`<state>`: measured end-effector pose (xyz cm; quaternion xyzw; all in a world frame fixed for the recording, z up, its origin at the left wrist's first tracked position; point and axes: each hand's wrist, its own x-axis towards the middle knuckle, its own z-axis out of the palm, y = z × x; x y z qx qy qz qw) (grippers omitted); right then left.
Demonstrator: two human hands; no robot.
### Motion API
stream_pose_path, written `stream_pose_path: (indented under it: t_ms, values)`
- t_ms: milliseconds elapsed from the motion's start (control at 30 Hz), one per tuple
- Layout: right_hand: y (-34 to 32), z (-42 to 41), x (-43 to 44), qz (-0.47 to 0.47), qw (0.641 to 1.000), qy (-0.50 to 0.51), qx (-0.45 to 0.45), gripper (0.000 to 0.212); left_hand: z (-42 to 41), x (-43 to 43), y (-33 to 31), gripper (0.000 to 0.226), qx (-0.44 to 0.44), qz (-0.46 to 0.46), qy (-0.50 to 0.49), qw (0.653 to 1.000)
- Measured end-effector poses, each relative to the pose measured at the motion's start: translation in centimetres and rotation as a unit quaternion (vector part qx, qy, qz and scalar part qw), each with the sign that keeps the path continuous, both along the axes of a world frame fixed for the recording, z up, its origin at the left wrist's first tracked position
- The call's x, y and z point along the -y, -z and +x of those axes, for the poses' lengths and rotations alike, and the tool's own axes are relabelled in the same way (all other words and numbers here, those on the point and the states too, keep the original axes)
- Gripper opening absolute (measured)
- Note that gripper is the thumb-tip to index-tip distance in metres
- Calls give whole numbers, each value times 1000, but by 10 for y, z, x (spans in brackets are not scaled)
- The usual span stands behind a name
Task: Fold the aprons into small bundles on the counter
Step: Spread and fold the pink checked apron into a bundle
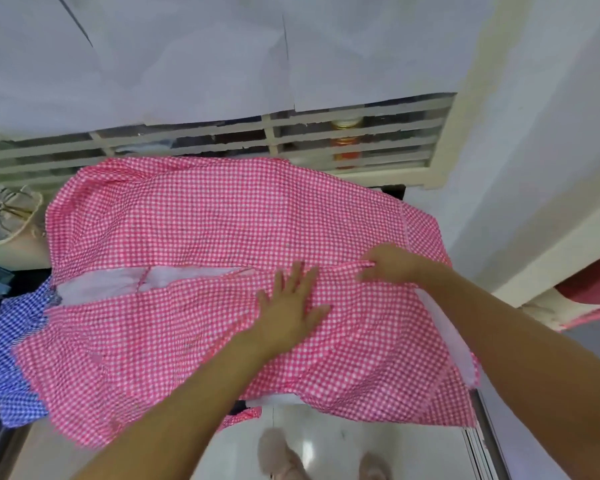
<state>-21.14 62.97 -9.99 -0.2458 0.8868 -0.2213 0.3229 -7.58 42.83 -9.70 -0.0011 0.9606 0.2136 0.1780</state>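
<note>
The fingers of the left hand (pixel 288 306) are spread wide and laid flat, palm down, on the pink gingham apron (pixel 222 230); nothing is gripped by them, and the cloth is pressed under the palm near the middle of the spread fabric. The fingers of the right hand (pixel 390 263) are curled and drawn together, and a narrow fold or strap edge of the same apron is pinched between them just beside the left fingertips. Both bare forearms are stretched in from the lower edge of the view, the left from the bottom centre and the right from the lower right.

The pink apron is spread across the counter (pixel 399 190), most of which is hidden by it; its near edge is draped over the counter front. A gap in the cloth is seen left of the hands, where a white underside or lining is exposed. A blue gingham apron (pixel 11 337) is partly covered by the pink one at the left and hangs beside it. A pale basket (pixel 18 216) with unclear contents is set at the far left edge. Behind the counter a louvred window (pixel 222 140) is covered above by white paper sheets. Below, a light floor and blurred footwear (pixel 281 455) are seen.
</note>
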Motion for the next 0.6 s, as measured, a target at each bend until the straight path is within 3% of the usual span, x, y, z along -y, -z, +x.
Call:
stream_pose_path:
  t_ms: [67,133,267,333,367,433,467,533,600]
  values:
    - [5,2,-4,14,1000,10,12,37,-11,-6,20,84,67,-72,-17,995]
    - [9,7,-14,76,996,-37,31,49,-18,7,41,90,80,-130,-8,988]
    - [6,22,-69,176,961,-110,180,85,-29,18,62,123,88,-143,10,986]
    - [8,32,-102,285,921,-95,247,60,-30,17,69,120,63,-137,3,989]
    - [12,36,-118,341,900,-82,259,49,-30,16,73,109,43,-130,-4,991]
    - [24,42,-151,428,877,-84,201,48,-29,19,76,72,-26,-68,-44,996]
    - [26,47,-168,442,880,-53,165,36,-27,21,78,57,-70,-29,-62,995]
    - [31,51,-191,428,881,-26,198,8,-24,24,79,51,-135,27,-78,987]
    - [27,45,-202,375,895,24,240,12,-24,24,72,46,-172,91,-122,973]
